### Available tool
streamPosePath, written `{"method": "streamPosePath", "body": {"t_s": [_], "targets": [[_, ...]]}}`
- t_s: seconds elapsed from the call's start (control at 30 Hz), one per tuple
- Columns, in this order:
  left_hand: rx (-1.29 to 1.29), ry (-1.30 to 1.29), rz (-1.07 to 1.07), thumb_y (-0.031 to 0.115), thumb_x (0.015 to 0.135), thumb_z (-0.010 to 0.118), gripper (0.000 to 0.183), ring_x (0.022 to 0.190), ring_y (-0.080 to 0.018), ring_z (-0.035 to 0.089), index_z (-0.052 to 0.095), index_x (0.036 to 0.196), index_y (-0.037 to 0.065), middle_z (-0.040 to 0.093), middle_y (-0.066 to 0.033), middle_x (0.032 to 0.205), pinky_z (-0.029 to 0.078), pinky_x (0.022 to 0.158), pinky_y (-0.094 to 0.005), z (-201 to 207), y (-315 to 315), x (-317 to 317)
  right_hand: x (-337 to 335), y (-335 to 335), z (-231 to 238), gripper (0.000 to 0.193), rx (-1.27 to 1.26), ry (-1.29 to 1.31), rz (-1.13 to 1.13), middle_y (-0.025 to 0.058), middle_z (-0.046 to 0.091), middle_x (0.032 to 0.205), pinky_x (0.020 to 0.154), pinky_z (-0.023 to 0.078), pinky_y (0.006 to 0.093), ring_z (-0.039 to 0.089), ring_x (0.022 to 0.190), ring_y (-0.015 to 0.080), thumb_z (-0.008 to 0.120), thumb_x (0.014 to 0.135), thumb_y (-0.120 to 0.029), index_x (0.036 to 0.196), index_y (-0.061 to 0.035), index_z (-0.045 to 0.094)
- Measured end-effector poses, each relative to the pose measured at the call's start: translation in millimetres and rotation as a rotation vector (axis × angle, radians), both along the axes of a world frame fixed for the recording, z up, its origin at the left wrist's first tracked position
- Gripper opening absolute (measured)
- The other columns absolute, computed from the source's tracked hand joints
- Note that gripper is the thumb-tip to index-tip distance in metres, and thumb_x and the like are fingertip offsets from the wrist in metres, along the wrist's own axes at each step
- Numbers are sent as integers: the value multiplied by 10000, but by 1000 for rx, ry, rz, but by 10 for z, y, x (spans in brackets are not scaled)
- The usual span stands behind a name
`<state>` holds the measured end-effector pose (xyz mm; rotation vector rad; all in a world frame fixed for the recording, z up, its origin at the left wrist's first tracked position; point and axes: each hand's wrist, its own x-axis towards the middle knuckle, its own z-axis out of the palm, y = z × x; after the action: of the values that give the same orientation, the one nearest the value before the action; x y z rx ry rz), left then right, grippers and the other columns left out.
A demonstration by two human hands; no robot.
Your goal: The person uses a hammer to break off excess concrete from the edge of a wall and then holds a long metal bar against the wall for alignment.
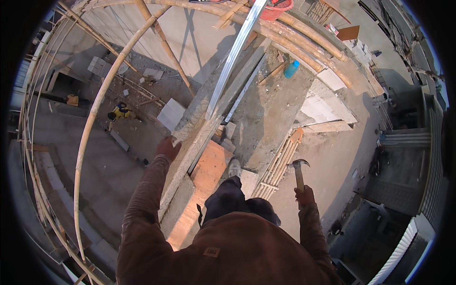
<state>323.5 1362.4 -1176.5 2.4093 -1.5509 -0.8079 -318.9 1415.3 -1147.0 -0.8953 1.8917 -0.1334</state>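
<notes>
In my right hand [305, 195] is a claw hammer [299, 178], gripped low on its wooden handle with the metal head upward. My left hand [168, 147] lies at the left edge of a narrow concrete wall top [190, 145], thumb and fingers apart, with nothing held in it. A long silvery metal channel [228, 69] slants up and away from the wall top beyond that hand. Beside the wall top lies an orange-brown board [209, 164], close to my shoe [234, 168].
Bamboo scaffold poles [97, 107] curve along the left above a deep drop, where a person in yellow [122, 112] is far below. A bamboo ladder [280, 164] lies between my legs and the hammer. A blue bottle [291, 69] and red basket [276, 9] are farther off.
</notes>
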Motion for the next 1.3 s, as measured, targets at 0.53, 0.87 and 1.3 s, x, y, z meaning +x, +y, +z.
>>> {"method": "streamPosePath", "body": {"t_s": [0.53,0.87,1.3], "targets": [[169,-224,56,784,590,767,1413,1531,-345,95,69,1592,74,136,-164,1641,105,1238,-535,-629,-1814,-847,-1255,-1033,10,218,332,290,117,85,620,663,467,530,359,611,534,183,748,858,-118,945,31,615],[157,-385,181,651,559,862,1393,1480,-324,218,98,1594,117,247,-119,1580,149,1224,-497,-797,-1988,-1035,-1646,-3502,-1486,177,382,194,393,34,553,625,422,463,329,534,479,144,733,862,-101,896,-20,580],[35,-459,188,549,549,883,1345,1403,-315,323,145,1592,131,319,-114,1526,212,1203,-486,-910,-2005,-1097,-289,-5578,-2636,278,159,69,709,70,594,679,449,480,320,565,512,158,711,877,-219,941,20,584]]}}
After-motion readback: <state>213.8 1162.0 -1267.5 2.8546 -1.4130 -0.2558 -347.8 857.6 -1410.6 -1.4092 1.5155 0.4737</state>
